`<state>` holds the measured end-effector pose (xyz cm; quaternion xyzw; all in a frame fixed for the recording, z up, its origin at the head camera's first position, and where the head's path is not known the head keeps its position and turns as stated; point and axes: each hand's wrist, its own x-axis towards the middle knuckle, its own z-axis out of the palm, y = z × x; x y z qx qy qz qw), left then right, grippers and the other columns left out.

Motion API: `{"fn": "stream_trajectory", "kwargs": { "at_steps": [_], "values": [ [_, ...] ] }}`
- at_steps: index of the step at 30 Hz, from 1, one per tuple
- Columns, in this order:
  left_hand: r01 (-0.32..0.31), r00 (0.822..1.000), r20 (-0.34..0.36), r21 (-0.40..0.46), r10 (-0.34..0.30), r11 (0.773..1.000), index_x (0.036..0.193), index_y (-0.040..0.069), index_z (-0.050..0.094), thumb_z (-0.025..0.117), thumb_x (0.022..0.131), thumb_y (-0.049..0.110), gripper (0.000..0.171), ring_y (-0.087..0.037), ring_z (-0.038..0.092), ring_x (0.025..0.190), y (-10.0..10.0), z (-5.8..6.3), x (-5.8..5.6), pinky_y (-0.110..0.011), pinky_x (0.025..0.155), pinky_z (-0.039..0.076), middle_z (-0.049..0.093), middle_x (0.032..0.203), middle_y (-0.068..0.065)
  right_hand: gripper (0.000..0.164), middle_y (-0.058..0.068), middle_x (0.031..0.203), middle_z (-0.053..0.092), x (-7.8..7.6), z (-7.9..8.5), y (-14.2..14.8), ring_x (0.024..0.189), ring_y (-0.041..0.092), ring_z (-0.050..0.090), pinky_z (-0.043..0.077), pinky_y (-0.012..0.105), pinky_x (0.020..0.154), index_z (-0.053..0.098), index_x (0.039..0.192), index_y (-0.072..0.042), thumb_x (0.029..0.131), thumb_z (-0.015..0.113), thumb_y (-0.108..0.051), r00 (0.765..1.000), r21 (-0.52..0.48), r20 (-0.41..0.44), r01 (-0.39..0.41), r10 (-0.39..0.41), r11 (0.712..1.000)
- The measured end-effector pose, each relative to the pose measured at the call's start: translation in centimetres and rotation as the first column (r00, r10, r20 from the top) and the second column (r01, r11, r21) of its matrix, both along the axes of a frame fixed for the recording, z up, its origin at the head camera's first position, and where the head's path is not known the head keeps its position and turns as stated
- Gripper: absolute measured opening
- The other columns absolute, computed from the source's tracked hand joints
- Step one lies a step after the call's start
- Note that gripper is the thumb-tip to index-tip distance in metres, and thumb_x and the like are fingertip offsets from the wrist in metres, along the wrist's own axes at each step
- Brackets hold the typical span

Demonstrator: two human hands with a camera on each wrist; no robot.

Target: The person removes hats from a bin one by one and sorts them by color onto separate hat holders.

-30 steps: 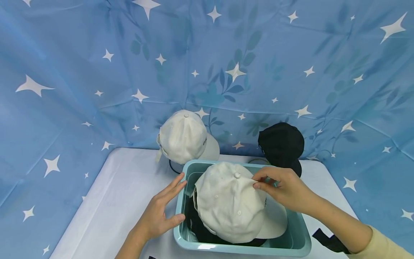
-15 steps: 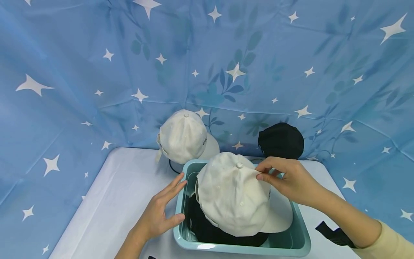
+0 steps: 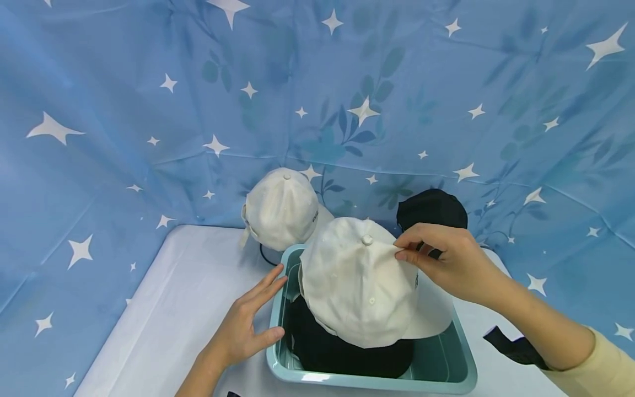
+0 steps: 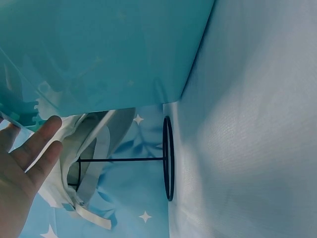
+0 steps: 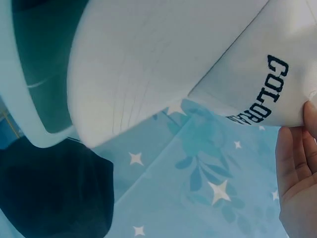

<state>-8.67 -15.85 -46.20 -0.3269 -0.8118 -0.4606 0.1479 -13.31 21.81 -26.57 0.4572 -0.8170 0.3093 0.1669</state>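
Note:
My right hand [image 3: 448, 262] pinches the crown of a white baseball cap [image 3: 354, 286] between thumb and fingers, above a teal plastic basin [image 3: 369, 379]. In the right wrist view dark lettering runs across the front of the white cap [image 5: 267, 89], beside its brim. Below it, a black cap [image 3: 354, 355] lies inside the basin. My left hand [image 3: 243, 322] is spread, its fingertips at the basin's left rim. In the left wrist view the left hand's fingers [image 4: 42, 141] reach along the basin's outer wall [image 4: 109, 59].
Behind the basin, another white cap [image 3: 280, 209] sits on a black wire stand [image 4: 168, 158]. A black cap [image 3: 431, 208] stands at the back right, partly behind my right hand. A black strap [image 3: 516, 347] lies beside the right forearm. A blue starry curtain [image 3: 198, 99] borders the white table [image 3: 198, 275].
My right hand has risen with the white cap, moving up and away from the basin floor, so more of the black cap beneath shows. The left hand has stayed in place.

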Motion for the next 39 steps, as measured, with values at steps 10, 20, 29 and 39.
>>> {"fn": "stream_trajectory", "kwargs": {
  "at_steps": [10, 20, 29, 39],
  "values": [
    [-0.015, 1.0, 0.014, -0.017, 0.015, 1.0, 0.159, 0.012, 0.047, 0.074, 0.088, 0.029, 0.078, -0.03, 0.04, 0.151, 0.1, 0.2, 0.0, -0.052, 0.112, 0.046, 0.033, 0.17, -0.008, 0.027, -0.003, 0.093, 0.074, -1.4, 1.6, -0.9, 0.078, 0.006, 0.065, 0.055, 0.016, 0.069, 0.077, 0.101, -0.013, 0.082, 0.084, 0.005, 0.997, -0.004, -0.071, 0.028, -0.029, 1.0],
    [-0.013, 1.0, 0.009, -0.014, 0.013, 1.0, 0.158, 0.011, 0.048, 0.076, 0.083, 0.021, 0.081, -0.029, 0.041, 0.151, 0.1, 0.2, 0.0, -0.051, 0.111, 0.046, 0.034, 0.169, -0.009, 0.031, -0.006, 0.093, 0.076, -2.9, 3.5, -2.0, 0.075, 0.006, 0.066, 0.054, 0.015, 0.07, 0.079, 0.098, -0.011, 0.08, 0.083, 0.013, 0.987, -0.013, -0.09, 0.13, -0.13, 0.991],
    [-0.02, 1.0, 0.019, -0.022, 0.02, 1.0, 0.156, 0.007, 0.049, 0.075, 0.087, 0.025, 0.076, -0.028, 0.042, 0.15, 0.2, 0.4, 0.1, -0.05, 0.112, 0.046, 0.034, 0.169, -0.007, 0.02, 0.0, 0.093, 0.077, -4.6, 4.5, -2.1, 0.078, 0.003, 0.065, 0.051, 0.011, 0.071, 0.08, 0.098, -0.006, 0.085, 0.081, 0.009, 0.969, -0.044, -0.096, 0.224, -0.227, 0.974],
    [-0.024, 0.999, 0.035, -0.024, 0.025, 0.999, 0.159, 0.012, 0.047, 0.075, 0.086, 0.023, 0.079, -0.029, 0.042, 0.15, 0.0, 0.4, 0.1, -0.055, 0.11, 0.047, 0.033, 0.169, -0.006, 0.01, 0.004, 0.093, 0.076, -6.6, 6.0, -3.8, 0.083, -0.001, 0.062, 0.051, 0.014, 0.074, 0.08, 0.102, -0.005, 0.092, 0.078, -0.001, 0.95, -0.112, -0.016, 0.307, -0.31, 0.945]
  ]
}}
